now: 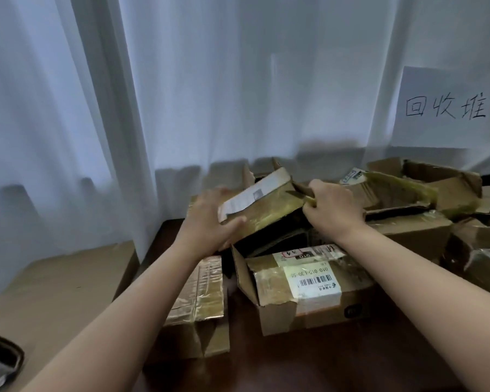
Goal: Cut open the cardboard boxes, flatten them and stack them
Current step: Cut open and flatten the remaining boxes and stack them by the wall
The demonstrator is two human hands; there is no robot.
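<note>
My left hand point(210, 219) grips tape-covered brown cardboard box point(262, 205), raised above dark surface point(337, 360); right hand point(333, 206) fingers clamp yellowish blade point(299, 195) at flap seam — slip risk toward left thumb — glossy tape.

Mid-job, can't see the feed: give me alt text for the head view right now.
Two bare hands hold a taped cardboard box above a dark table: the left hand grips its labelled flap, the right hand grips its far edge. More opened boxes crowd the table before a white curtain and handwritten sign.
</note>
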